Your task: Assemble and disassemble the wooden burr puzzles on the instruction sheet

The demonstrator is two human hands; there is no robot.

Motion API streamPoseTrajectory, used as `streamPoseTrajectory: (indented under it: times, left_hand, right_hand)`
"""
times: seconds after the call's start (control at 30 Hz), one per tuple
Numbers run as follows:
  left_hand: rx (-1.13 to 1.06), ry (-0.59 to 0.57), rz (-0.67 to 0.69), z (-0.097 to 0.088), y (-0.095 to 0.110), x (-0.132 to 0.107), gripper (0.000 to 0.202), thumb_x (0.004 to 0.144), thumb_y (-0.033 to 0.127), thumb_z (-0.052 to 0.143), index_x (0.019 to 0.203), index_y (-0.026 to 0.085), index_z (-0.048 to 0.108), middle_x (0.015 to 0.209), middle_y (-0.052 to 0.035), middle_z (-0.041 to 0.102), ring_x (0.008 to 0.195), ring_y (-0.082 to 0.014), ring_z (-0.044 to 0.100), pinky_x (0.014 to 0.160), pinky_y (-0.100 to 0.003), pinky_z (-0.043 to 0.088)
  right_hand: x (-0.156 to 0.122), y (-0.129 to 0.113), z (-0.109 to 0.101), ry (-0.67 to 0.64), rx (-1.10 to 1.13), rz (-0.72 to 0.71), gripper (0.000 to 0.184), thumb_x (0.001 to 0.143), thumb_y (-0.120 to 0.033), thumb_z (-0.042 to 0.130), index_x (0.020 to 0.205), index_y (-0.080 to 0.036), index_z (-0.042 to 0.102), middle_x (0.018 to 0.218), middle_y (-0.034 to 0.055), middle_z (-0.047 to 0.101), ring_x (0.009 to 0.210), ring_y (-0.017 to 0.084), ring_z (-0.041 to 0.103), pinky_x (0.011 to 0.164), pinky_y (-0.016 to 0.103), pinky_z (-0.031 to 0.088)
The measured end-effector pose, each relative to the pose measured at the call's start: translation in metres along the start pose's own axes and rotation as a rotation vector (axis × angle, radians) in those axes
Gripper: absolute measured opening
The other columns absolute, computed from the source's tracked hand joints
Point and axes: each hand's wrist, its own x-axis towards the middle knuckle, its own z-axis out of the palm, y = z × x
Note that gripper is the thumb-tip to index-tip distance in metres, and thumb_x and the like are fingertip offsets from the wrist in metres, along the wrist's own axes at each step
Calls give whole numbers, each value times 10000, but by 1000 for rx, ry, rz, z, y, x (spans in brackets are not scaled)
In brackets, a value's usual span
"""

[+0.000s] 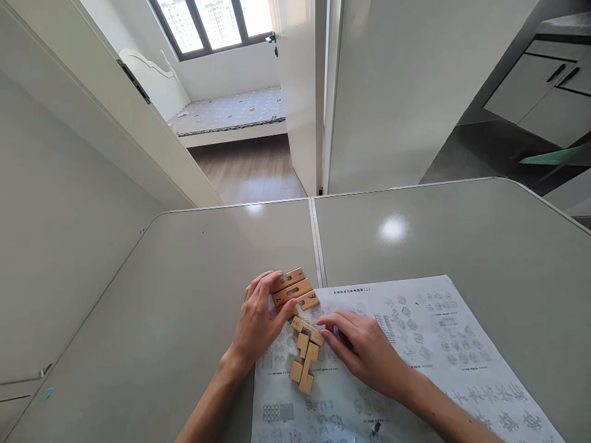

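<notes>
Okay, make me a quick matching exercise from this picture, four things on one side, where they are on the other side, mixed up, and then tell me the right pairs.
Column one:
1. Left hand
2. Right hand
3. Printed sheet
4. Bed

Column two:
A. In the room beyond the table
B. Touching the darker wooden pieces
C. Spread flat on the table
D. Above the sheet, fingertips close to the paler wooden pieces

Pairs: 1-B, 2-D, 3-C, 4-A
</notes>
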Motion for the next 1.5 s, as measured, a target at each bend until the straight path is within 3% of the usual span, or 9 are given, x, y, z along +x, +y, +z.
streamPoseTrajectory:
  times: [0.27, 0.67, 1.13, 1.5]
  left_hand:
    - [26, 38, 50, -2, 4, 4, 247, 975, 359, 740, 1206, 294, 680, 1388, -63, 692, 1372, -307, 574, 1155, -541, 496]
    - [13, 35, 23, -1, 5, 3, 337, 910, 357, 795, 1219, 289, 678, 1410, -62, 677, 1396, -318, 554, 1183, -560, 485]
    - [-51, 60, -28, -4, 13, 5, 376, 801, 173, 774, 1144, 281, 664, 1359, -48, 691, 1347, -324, 571, 1149, -564, 504]
    - [-97, 80, -83, -2, 15, 4, 354, 796, 170, 780, 1119, 266, 670, 1331, -54, 691, 1323, -307, 587, 1121, -529, 553]
  right_hand:
    - [0, 1, 1, 6, -15, -5, 180, 1099, -237, 487, 1121, -229, 666, 879, 23, 707, 717, 172, 654, 657, 288, 471]
    - [-1, 2, 1, -16, 2, 11, 178, 1092, -218, 496, 1115, -234, 672, 922, 34, 727, 756, 184, 670, 688, 298, 490]
    - [0, -1, 0, -7, 22, 23, 192, 1097, -233, 496, 1105, -236, 688, 910, 30, 729, 747, 180, 674, 668, 294, 487]
    - [-1, 1, 1, -31, 56, 41, 181, 1097, -233, 493, 1116, -241, 673, 923, 27, 719, 758, 188, 655, 691, 304, 466]
